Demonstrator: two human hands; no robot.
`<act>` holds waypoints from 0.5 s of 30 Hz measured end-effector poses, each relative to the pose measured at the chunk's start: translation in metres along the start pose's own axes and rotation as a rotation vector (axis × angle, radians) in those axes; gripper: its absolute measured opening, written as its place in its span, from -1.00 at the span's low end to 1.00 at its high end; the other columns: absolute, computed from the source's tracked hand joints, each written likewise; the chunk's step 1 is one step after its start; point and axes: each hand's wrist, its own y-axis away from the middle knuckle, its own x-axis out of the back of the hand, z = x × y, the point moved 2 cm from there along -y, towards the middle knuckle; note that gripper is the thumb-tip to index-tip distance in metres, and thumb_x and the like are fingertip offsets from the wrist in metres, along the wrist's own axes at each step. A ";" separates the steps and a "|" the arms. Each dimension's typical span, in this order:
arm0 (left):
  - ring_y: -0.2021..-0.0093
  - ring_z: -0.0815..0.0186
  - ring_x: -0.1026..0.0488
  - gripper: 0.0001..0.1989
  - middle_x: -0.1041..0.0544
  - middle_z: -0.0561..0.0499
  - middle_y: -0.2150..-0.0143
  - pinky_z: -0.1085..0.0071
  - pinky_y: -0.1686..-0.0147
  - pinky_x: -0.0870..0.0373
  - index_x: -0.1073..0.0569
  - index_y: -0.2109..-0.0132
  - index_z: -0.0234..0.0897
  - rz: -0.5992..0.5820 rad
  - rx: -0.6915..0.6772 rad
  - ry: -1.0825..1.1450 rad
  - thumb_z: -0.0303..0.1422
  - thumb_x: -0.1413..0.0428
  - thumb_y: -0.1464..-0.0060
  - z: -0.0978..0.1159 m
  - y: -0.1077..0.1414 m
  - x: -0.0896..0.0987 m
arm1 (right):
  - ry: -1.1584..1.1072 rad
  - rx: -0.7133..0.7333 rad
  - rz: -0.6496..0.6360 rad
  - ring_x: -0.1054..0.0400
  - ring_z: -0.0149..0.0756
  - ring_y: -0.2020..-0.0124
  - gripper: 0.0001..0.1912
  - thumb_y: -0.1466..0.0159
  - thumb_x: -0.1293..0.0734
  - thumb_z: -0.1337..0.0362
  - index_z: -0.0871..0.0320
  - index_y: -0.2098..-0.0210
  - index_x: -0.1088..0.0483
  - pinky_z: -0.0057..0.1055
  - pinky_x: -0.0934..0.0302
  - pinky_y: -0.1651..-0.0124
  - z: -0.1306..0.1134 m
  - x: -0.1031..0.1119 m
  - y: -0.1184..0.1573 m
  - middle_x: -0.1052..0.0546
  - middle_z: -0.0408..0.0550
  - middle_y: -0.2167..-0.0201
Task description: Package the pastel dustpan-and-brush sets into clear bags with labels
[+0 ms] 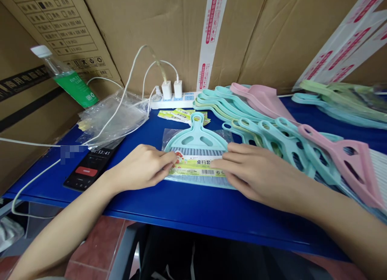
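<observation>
A light-blue dustpan (198,128) lies flat on the blue table with its handle pointing away from me, and a small brush with grey-blue bristles (193,152) rests on it. Clear plastic film (169,136) shows around its sides. Across the bristles lies a yellow-green and white printed label card (201,163). My left hand (145,167) is closed, thumb and index finger pinching at the card's left end. My right hand (254,171) bends its fingers over the right end, thumb on the card. Whether the card is inside the film I cannot tell.
To the right lie stacked dustpans (236,100) and several brushes (290,143), with bagged sets (347,104) beyond. Plastic bags (115,114), a phone (90,169), a bottle (72,84) and cables are left. Spare cards (181,115) and a power strip (175,100) sit behind.
</observation>
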 end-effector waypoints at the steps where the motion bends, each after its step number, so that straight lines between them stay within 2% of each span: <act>1: 0.53 0.36 -0.43 -0.77 -0.57 0.07 0.42 0.40 0.45 -0.24 -0.41 0.14 -0.25 0.015 -0.015 0.027 -0.39 0.15 -0.31 0.001 0.000 0.000 | -0.014 0.002 -0.009 -0.34 -0.23 0.36 -0.67 -0.31 -0.12 0.47 0.17 0.23 -0.51 -0.32 -0.22 0.31 -0.001 -0.002 0.000 -0.55 -0.04 0.46; 4: 0.46 0.38 -0.48 -0.70 -0.62 0.03 0.26 0.43 0.40 -0.29 -0.41 -0.05 -0.23 0.014 -0.069 0.108 -0.41 0.16 -0.32 0.003 0.000 -0.002 | -0.062 0.005 -0.030 -0.37 -0.24 0.31 -0.62 -0.29 -0.13 0.50 0.15 0.07 -0.49 -0.31 -0.26 0.25 -0.002 -0.005 0.000 -0.59 -0.05 0.35; 7: 0.43 0.38 -0.48 -0.62 -0.61 0.03 0.25 0.44 0.41 -0.29 -0.36 -0.17 -0.19 -0.024 -0.115 0.122 -0.46 0.15 -0.30 0.004 -0.001 -0.005 | -0.085 0.015 -0.028 -0.38 -0.23 0.30 -0.60 -0.28 -0.14 0.51 0.15 0.02 -0.48 -0.30 -0.28 0.24 -0.002 -0.007 0.000 -0.59 -0.06 0.33; 15: 0.41 0.36 -0.49 -0.53 -0.60 0.03 0.26 0.45 0.43 -0.29 -0.30 -0.27 -0.15 -0.079 -0.114 0.078 -0.49 0.11 -0.26 0.005 -0.003 -0.009 | -0.086 0.031 -0.020 -0.36 -0.22 0.32 -0.62 -0.27 -0.15 0.52 0.16 0.05 -0.48 -0.29 -0.28 0.25 -0.003 -0.008 0.000 -0.58 -0.06 0.36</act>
